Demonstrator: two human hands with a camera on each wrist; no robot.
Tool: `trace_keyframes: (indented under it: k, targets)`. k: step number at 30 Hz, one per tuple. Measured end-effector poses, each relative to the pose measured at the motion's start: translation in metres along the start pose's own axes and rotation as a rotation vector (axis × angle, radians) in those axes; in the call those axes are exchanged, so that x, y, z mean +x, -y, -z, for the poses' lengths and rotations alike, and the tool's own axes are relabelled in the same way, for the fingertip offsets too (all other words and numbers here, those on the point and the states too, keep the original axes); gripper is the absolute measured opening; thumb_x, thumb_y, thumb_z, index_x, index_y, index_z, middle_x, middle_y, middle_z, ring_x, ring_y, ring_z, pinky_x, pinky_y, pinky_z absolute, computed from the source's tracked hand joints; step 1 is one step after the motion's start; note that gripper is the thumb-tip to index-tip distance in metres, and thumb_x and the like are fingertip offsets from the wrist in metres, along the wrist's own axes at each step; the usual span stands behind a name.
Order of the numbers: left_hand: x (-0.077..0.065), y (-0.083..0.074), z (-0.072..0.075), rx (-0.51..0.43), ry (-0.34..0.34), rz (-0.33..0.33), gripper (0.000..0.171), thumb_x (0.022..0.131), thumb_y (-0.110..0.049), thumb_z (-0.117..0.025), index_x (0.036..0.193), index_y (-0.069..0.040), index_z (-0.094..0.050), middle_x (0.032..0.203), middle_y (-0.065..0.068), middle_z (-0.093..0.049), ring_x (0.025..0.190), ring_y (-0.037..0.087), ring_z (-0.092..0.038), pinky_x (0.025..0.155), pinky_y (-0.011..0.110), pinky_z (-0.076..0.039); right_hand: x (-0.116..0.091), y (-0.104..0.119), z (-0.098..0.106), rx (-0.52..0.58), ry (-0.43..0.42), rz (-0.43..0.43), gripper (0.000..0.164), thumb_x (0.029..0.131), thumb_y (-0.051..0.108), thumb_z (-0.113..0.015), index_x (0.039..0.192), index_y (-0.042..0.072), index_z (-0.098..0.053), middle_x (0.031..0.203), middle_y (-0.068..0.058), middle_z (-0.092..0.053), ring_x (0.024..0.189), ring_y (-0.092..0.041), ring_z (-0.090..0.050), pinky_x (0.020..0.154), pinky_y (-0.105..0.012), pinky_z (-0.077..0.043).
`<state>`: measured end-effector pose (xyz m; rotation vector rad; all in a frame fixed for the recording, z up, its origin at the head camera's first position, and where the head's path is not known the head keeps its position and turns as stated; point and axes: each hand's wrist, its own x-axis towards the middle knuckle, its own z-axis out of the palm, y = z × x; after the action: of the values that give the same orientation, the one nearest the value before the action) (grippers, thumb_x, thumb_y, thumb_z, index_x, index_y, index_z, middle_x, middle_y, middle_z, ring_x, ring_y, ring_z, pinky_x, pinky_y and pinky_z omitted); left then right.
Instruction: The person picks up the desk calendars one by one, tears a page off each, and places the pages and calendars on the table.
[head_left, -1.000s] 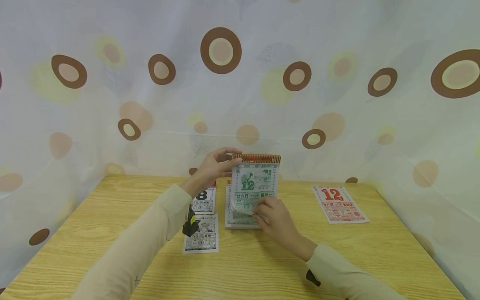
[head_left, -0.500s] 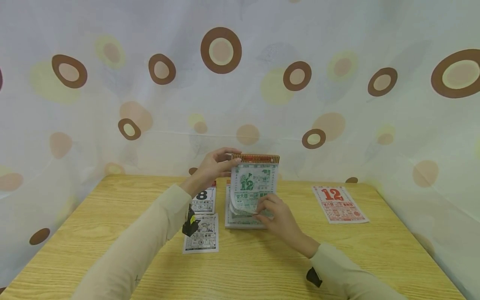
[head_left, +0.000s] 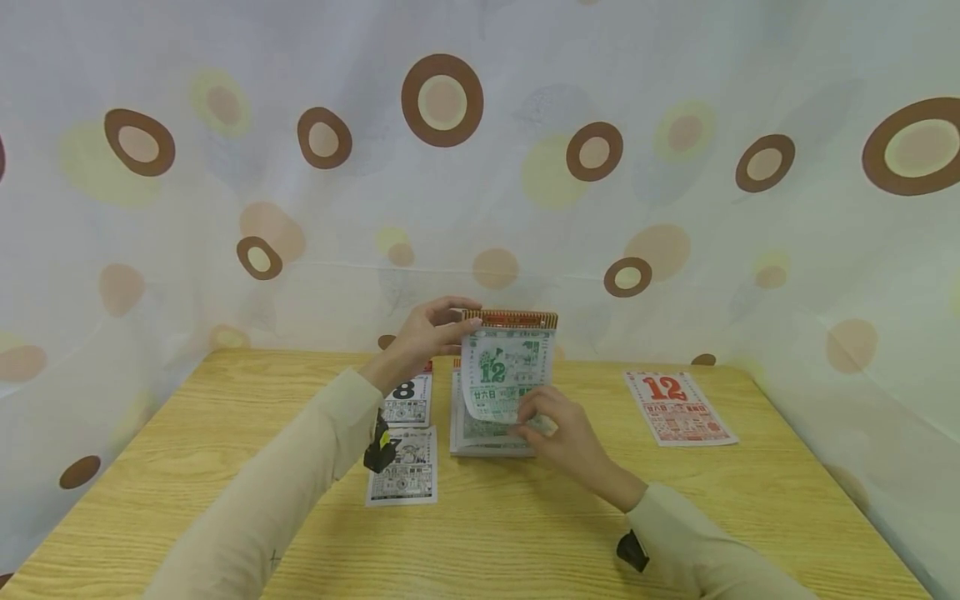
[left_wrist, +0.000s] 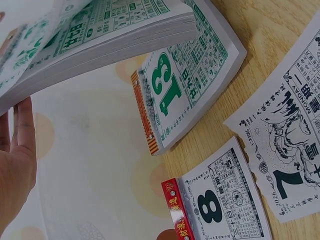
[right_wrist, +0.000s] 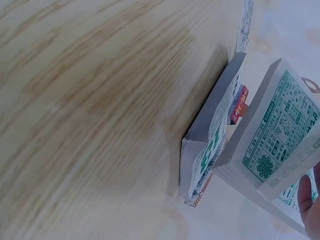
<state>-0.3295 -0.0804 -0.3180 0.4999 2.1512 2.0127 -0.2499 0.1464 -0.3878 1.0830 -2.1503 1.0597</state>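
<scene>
My left hand (head_left: 431, 332) grips the striped top binding of a tear-off calendar pad (head_left: 504, 358), holding it raised and tilted. Its top sheet shows a green 12. My right hand (head_left: 558, 429) pinches the lower right part of the lifted sheet, which curls away from the pages beneath. Those pages and the thick paper edge of the raised pad (right_wrist: 275, 120) show in the right wrist view. Under it lies a second calendar pad (left_wrist: 175, 90) with a large green number, partly covered in the head view. In the left wrist view, the left fingers (left_wrist: 22, 130) support the raised pad.
Left of the pads lies a smaller calendar (left_wrist: 215, 200) with a red header and a black 8. Nearer is a loose sheet (left_wrist: 290, 150) with a 7. A red-printed 12 sheet (head_left: 678, 408) lies right on the wooden table (head_left: 480, 542). A patterned curtain (head_left: 480, 200) hangs behind.
The right hand has moved slightly right and up with the sheet's lower corner, lifting the sheet farther from the pad. The left hand has stayed almost still; the pad tilts slightly.
</scene>
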Motion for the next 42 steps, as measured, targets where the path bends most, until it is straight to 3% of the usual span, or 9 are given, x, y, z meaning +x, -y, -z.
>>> trace_keyframes:
  k: [8, 17, 27, 33, 42]
  targets:
    - [0.001, 0.001, 0.0, -0.023, 0.009, 0.001, 0.035, 0.086, -0.023, -0.063, 0.12, -0.017, -0.056, 0.119, 0.011, -0.055, 0.103, 0.025, -0.06, 0.087, 0.038, -0.053, 0.004, -0.001, 0.005, -0.082, -0.154, -0.032, 0.023, 0.071, -0.009, -0.071, 0.083, 0.007, -0.058, 0.078, -0.001, -0.062, 0.07, -0.012, -0.057, 0.06, -0.03, -0.05]
    - [-0.002, 0.001, 0.001, -0.04, 0.007, 0.003, 0.035, 0.087, -0.021, -0.062, 0.121, -0.015, -0.055, 0.115, 0.01, -0.055, 0.099, 0.022, -0.06, 0.087, 0.037, -0.053, 0.019, 0.029, 0.023, -0.054, -0.253, -0.126, 0.011, 0.076, -0.011, -0.065, 0.083, -0.004, -0.06, 0.075, -0.014, -0.063, 0.065, -0.02, -0.055, 0.059, -0.034, -0.049]
    - [-0.003, 0.002, 0.003, -0.038, 0.001, -0.002, 0.034, 0.088, -0.021, -0.062, 0.12, -0.016, -0.056, 0.113, 0.008, -0.056, 0.098, 0.019, -0.059, 0.087, 0.038, -0.053, 0.023, 0.026, 0.035, -0.021, -0.348, -0.233, 0.005, 0.08, -0.008, -0.062, 0.085, -0.008, -0.058, 0.072, -0.016, -0.062, 0.065, -0.014, -0.054, 0.062, -0.017, -0.045]
    - [-0.003, 0.003, 0.004, -0.037, 0.0, -0.002, 0.035, 0.088, -0.022, -0.062, 0.121, -0.016, -0.055, 0.111, 0.008, -0.057, 0.098, 0.02, -0.06, 0.085, 0.037, -0.054, 0.023, 0.022, 0.038, -0.001, -0.413, -0.257, 0.005, 0.079, -0.009, -0.062, 0.083, -0.011, -0.059, 0.072, -0.018, -0.062, 0.065, -0.007, -0.053, 0.06, -0.014, -0.045]
    - [-0.003, 0.002, 0.003, -0.052, -0.006, -0.003, 0.034, 0.087, -0.021, -0.062, 0.12, -0.016, -0.055, 0.111, 0.008, -0.058, 0.097, 0.02, -0.061, 0.085, 0.037, -0.054, 0.022, 0.018, 0.04, 0.108, -0.441, -0.32, 0.006, 0.082, -0.009, -0.059, 0.084, -0.014, -0.058, 0.076, -0.024, -0.06, 0.067, -0.004, -0.055, 0.063, -0.012, -0.048]
